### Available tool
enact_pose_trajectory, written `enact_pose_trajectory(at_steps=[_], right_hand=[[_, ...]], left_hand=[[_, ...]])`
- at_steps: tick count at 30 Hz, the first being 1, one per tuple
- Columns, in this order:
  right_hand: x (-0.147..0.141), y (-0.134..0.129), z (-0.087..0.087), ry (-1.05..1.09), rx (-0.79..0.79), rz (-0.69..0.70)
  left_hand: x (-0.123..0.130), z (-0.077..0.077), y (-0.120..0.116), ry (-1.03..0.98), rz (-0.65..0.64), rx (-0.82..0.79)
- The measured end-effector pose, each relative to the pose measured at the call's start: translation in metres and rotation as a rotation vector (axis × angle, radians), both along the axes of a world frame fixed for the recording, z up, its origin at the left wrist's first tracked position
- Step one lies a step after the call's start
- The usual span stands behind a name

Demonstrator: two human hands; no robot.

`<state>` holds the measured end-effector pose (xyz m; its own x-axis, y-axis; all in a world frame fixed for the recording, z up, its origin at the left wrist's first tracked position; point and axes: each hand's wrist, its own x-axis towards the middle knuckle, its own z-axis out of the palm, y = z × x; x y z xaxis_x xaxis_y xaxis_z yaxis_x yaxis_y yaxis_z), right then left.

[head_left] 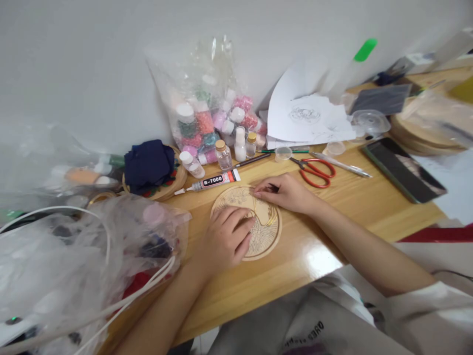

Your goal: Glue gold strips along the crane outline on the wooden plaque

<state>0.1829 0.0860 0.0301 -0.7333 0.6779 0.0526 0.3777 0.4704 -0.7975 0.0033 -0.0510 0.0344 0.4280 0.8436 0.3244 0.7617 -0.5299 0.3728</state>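
Two hands over disc rim

- Bare left hand: palm down, fingers bent, slightly spread.
- Bare right hand, farther: fingertips pinched together, pointing left.
- Left forearm from near left; right forearm from near right.

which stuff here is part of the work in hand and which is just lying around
Likely in the work:
- patterned round panel, with the left hand on it and the right hand at its edge
- perhaps the glue tube, close by but untouched

Seemingly just lying about:
- phone
- dark blue cloth
- red-handled scissors
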Motion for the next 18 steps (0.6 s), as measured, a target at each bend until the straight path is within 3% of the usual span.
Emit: enact_pose_trajectory(at_steps=[18], right_hand=[[-0.0007,-0.0005,-0.0012,0.012,0.007,0.006]], left_hand=[[-0.0002,-0.0002,0.0002,-0.024,-0.006,0.013]])
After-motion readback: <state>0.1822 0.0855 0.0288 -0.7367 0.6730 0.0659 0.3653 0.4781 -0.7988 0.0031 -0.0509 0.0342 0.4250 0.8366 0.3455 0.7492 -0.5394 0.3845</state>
